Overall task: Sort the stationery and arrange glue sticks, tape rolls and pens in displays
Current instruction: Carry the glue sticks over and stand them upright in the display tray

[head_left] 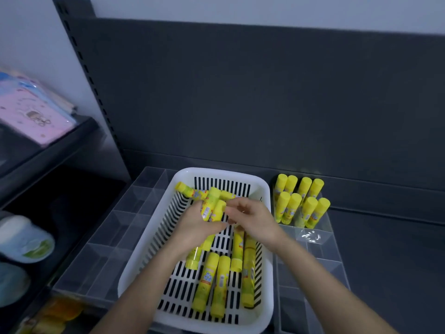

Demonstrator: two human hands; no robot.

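Two glue sticks (211, 206) within left hand's (196, 229) clamped grip; right hand's (251, 219) grip unclear.

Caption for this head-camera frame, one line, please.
Left hand grips glue sticks over a white basket, right hand beside it; eight more sticks stand in the clear display.

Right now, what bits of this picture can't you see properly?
Head view only:
- Right hand: whether it pinches anything; its curled fingers blur together.
- Loose glue sticks in the white basket: some are hidden under both hands, so no count.
- Held glue sticks in the left hand: label print too small.
- Round tubs: blurred, cut off by the left edge.
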